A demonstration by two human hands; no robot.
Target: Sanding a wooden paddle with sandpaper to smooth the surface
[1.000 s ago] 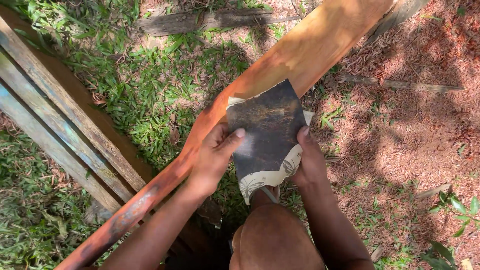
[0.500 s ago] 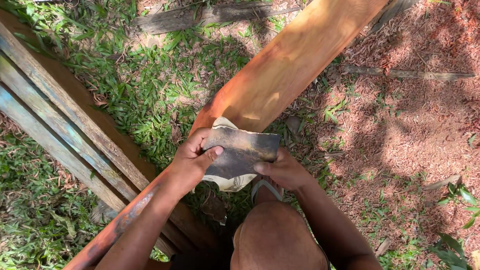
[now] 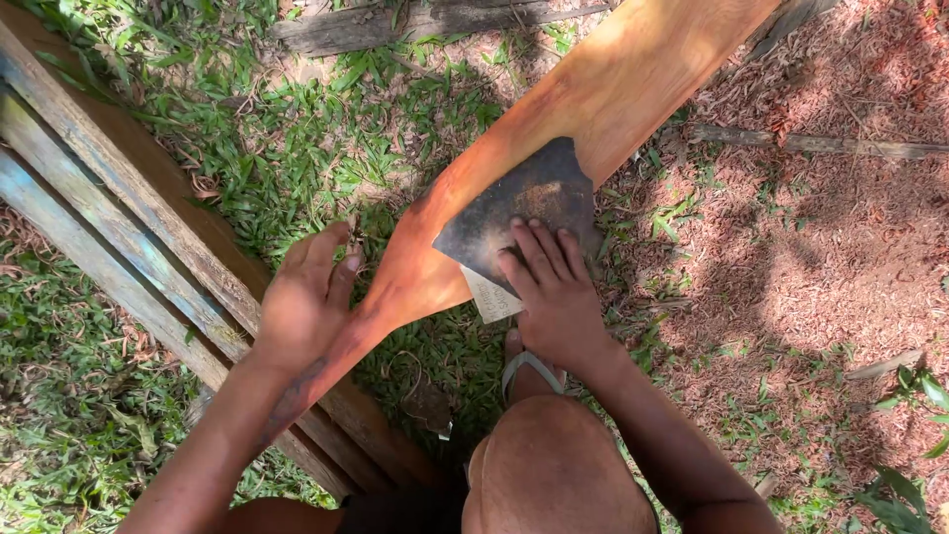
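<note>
Right hand (image 3: 559, 297) presses flat, fingers spread, on thin floppy sandpaper (image 3: 519, 222) mid-frame; left hand (image 3: 301, 297), open, steadies the stiff plank (image 3: 593, 109).

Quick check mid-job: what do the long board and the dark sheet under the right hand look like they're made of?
The long board looks like bare, unvarnished wood: reddish-orange, matt, with faint grain streaks and a dusty surface. The dark sheet under the right hand looks like sandpaper: a gritty, dark grey-brown face, worn paler in patches, with a pale paper backing showing at its lower corner. Its grit cannot be told.
</note>
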